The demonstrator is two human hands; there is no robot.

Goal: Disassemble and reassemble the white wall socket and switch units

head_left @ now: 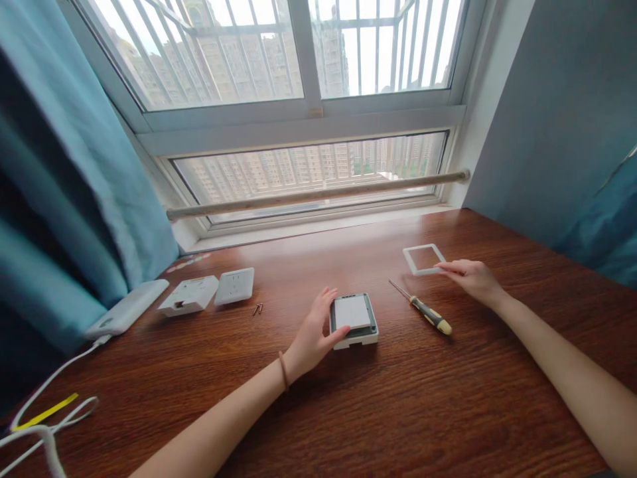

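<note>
My left hand grips the left side of a wall switch with a white centre and grey surround, set on a white box. Its thumb lies across the near left corner and its fingers reach along the far left edge. Over to the right, my right hand pinches the near right corner of a thin white square frame, at or just above the table. A screwdriver with a yellow and grey handle lies between the two hands, its tip pointing away to the left.
Several small screws lie left of the switch. Beyond them are a white socket panel, a white box and a white power bank with a cable. A yellow strip lies nearby. A window and blue curtain border the wooden table.
</note>
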